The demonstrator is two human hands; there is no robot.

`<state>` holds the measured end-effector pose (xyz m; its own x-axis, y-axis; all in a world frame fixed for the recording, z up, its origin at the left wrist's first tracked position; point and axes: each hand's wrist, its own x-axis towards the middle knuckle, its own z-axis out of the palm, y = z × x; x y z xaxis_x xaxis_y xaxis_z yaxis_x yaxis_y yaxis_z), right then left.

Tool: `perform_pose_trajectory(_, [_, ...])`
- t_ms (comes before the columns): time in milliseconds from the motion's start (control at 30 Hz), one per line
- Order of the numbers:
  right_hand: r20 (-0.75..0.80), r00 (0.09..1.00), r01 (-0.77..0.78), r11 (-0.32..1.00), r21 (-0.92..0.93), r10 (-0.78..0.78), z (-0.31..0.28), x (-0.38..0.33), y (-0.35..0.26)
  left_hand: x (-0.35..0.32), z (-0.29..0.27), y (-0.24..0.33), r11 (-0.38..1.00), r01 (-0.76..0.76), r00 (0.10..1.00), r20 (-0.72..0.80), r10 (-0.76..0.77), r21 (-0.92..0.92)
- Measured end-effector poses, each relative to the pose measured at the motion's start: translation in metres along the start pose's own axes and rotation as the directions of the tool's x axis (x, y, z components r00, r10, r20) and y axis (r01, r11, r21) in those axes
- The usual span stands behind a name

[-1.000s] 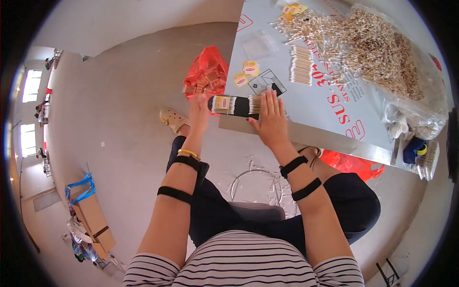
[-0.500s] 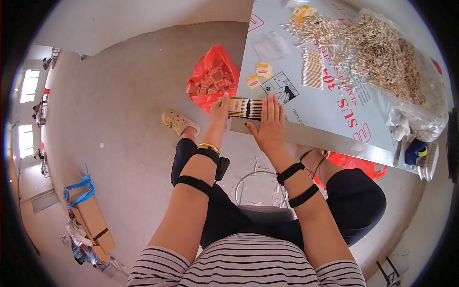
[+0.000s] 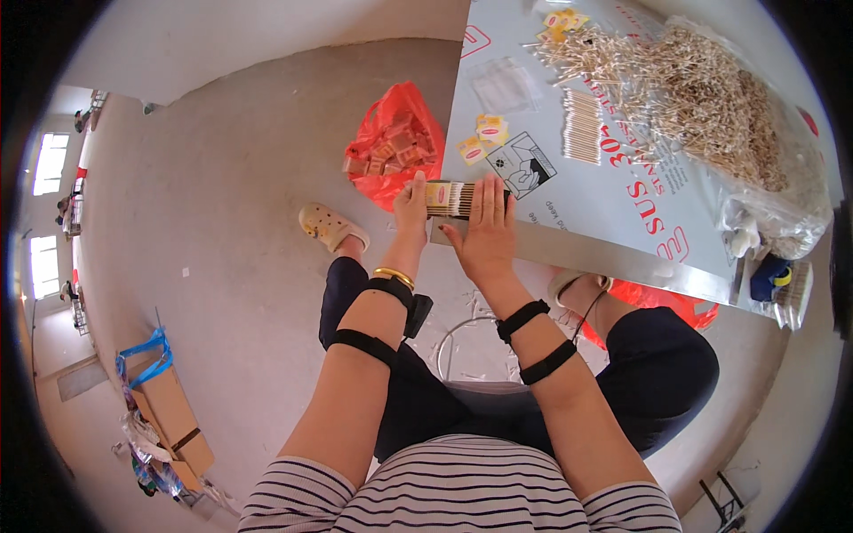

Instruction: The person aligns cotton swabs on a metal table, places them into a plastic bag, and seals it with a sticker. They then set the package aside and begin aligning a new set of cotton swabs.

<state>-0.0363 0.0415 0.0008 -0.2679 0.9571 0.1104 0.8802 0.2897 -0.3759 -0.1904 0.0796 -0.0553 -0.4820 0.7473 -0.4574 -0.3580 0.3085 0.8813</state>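
Note:
At the table's near left corner my left hand (image 3: 411, 209) grips the left end of a small clear packet with a yellow card (image 3: 437, 194). A row of cotton swabs (image 3: 461, 197) lies side by side at the packet, partly under my right hand (image 3: 485, 233). That hand rests flat on the row, its fingers stretched out and close together, the thumb pointing left. Beneath the fingers, part of a dark surface shows. How far the swabs reach into the packet is hard to make out.
On the metal table (image 3: 577, 240) are a swab row (image 3: 582, 127), a large swab heap (image 3: 711, 111) with plastic bag, yellow cards (image 3: 491, 130), clear sachets (image 3: 505, 86) and a brush (image 3: 789, 293). A red bag (image 3: 360, 173) of packets hangs left. A stool (image 3: 466, 351) stands below.
My right hand has slid left along the swabs, closer to my left hand. The gap across the swab row has closed up. My left hand stays nearly still.

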Motion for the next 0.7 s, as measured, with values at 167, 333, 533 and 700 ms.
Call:
perform_pose_trajectory(167, [0.005,1.0,-0.006,0.999,0.045,0.005,0.005,0.002,-0.018,0.003,-0.007,0.008,0.967,-0.11,0.993,-0.022,0.118,0.231])
perform_pose_trajectory(333, [-0.138,0.99,-0.004,0.961,0.276,0.043,0.015,0.003,0.001,-0.007,0.007,0.014,0.9,-0.273,0.96,0.035,0.278,0.339])
perform_pose_trajectory(533, [-0.012,0.995,0.098,0.99,0.104,-0.097,-0.017,-0.005,0.044,-0.004,-0.025,0.025,0.996,-0.012,0.991,0.13,0.0,0.089])
perform_pose_trajectory(700, [-0.011,0.997,0.082,0.997,-0.004,-0.082,-0.015,-0.003,0.032,0.001,-0.029,0.017,0.998,-0.033,0.973,0.229,0.021,0.046])
